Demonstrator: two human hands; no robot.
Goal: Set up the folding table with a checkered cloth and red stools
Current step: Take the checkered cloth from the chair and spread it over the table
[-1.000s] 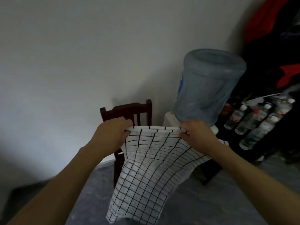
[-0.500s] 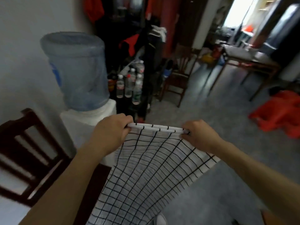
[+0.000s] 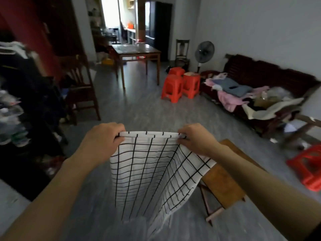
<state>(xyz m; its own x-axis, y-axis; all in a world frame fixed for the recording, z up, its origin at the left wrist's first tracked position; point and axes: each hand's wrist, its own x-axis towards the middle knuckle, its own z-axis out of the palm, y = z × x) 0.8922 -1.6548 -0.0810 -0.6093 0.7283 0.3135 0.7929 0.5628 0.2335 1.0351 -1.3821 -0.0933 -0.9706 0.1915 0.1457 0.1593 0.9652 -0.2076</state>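
Above grey floor, left hand [image 3: 102,138], right hand [image 3: 194,138] pinching checkered cloth [image 3: 152,169]

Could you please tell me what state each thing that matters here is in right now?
checkered cloth: held up by its top edge, hanging, not spread.
left hand: grips cloth's top edge.
right hand: grips cloth's top edge.
folding table: unfolded, top bare.
red stools: grouped by the sofa.

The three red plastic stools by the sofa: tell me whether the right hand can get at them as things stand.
Probably not. The right hand grips the white checkered cloth, and the three red plastic stools stand well across the grey floor beside the dark wooden sofa. The floor between looks free to walk.
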